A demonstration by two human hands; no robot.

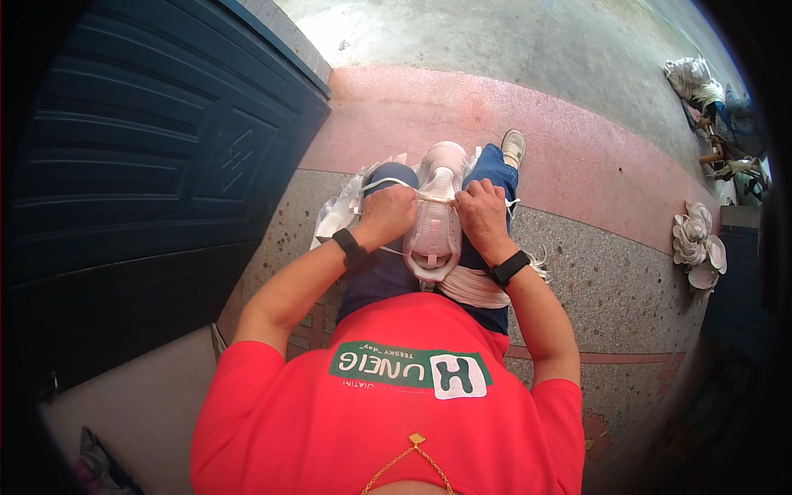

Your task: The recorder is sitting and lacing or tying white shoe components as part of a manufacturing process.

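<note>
A pale pink and white sneaker [434, 227] stands between my knees, its heel end toward me and its toe pointing away. White shoelace [436, 197] runs across its upper between my two hands. My left hand [388, 214] is closed in a fist at the shoe's left side, with lace coming out of it and looping over my left knee. On the other side my right hand [483, 213] is closed with bent fingers on the lace, close to the shoe. A bundle of loose white laces [474, 289] lies across my right thigh.
White crumpled material [334, 221] lies beside my left leg. A dark blue panelled door [157, 124] stands at the left. On the speckled floor at the right sits a pile of pale shoe parts [698, 245]. Farther back are more white bundles [695, 78] near a wooden-legged object.
</note>
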